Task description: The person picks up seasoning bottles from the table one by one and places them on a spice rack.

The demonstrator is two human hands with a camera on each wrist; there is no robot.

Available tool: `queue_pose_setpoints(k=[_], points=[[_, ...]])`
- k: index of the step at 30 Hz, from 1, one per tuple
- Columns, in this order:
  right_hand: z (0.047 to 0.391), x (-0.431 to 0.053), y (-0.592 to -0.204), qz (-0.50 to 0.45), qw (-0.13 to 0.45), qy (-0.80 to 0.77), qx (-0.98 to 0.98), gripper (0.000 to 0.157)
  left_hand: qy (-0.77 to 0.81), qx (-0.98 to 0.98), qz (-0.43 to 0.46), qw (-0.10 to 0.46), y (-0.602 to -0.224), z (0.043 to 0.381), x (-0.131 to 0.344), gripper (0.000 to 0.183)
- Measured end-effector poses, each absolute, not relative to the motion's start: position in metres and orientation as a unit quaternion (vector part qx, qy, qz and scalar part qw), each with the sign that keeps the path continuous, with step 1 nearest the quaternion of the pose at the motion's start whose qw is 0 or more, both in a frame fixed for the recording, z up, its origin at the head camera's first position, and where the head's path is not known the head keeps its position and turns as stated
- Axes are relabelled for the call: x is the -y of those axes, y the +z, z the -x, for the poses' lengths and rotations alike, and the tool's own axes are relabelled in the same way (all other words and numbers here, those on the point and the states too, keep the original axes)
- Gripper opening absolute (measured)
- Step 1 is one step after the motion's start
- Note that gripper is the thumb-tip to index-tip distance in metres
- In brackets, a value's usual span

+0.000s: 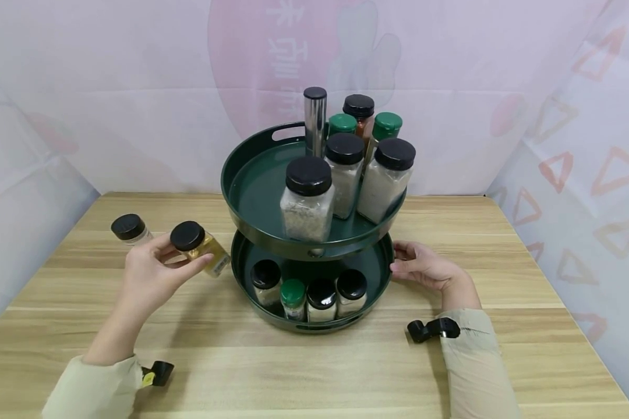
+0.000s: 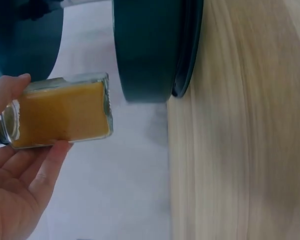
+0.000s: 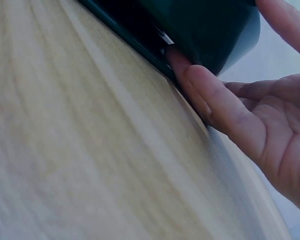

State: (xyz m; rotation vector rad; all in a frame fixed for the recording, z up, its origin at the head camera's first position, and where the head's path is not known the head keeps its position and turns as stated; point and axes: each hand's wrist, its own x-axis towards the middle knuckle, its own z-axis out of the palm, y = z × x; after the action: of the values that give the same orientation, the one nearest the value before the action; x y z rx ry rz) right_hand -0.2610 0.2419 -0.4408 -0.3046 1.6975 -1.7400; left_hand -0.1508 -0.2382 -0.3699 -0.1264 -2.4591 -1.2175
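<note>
My left hand (image 1: 154, 265) holds a spice jar (image 1: 209, 256) with a black lid and yellow-brown powder. It hangs above the table, left of a two-tier dark green turntable rack. In the left wrist view, thumb and fingers grip the jar (image 2: 65, 112) near its lid end, its base toward the rack. My right hand (image 1: 424, 267) touches the right side of the lower tray (image 1: 385, 262). The right wrist view has its fingers (image 3: 215, 95) against the lower edge of the green wall (image 3: 205, 30), the thumb higher up.
The upper tray (image 1: 262, 174) bears several jars with black or green lids and a silver cylinder (image 1: 315, 122). Several small jars stand along the front of the lower tray. Another black-lidded jar (image 1: 131, 228) stands behind my left hand on the wooden table (image 1: 293, 378).
</note>
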Motion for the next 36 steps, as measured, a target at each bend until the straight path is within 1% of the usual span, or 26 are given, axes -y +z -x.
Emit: queue_pose_setpoints(k=[9, 17, 23, 36], points=[[0.262, -0.241, -0.44, 0.117, 0.342, -0.671, -0.647, 0.082, -0.455, 0.868, 0.093, 0.177, -0.374, 0.155, 0.223, 0.035], [0.261, -0.242, -0.44, 0.119, 0.339, -0.666, -0.654, 0.082, -0.468, 0.863, 0.105, 0.159, -0.376, 0.16, 0.213, 0.033], [0.262, -0.242, -0.441, 0.122, 0.338, -0.666, -0.654, 0.081, -0.464, 0.865, 0.114, 0.15, -0.377, 0.162, 0.206, 0.035], [0.261, -0.242, -0.441, 0.124, 0.339, -0.667, -0.651, 0.081, -0.479, 0.863, 0.134, 0.084, -0.385, 0.167, 0.196, 0.041]])
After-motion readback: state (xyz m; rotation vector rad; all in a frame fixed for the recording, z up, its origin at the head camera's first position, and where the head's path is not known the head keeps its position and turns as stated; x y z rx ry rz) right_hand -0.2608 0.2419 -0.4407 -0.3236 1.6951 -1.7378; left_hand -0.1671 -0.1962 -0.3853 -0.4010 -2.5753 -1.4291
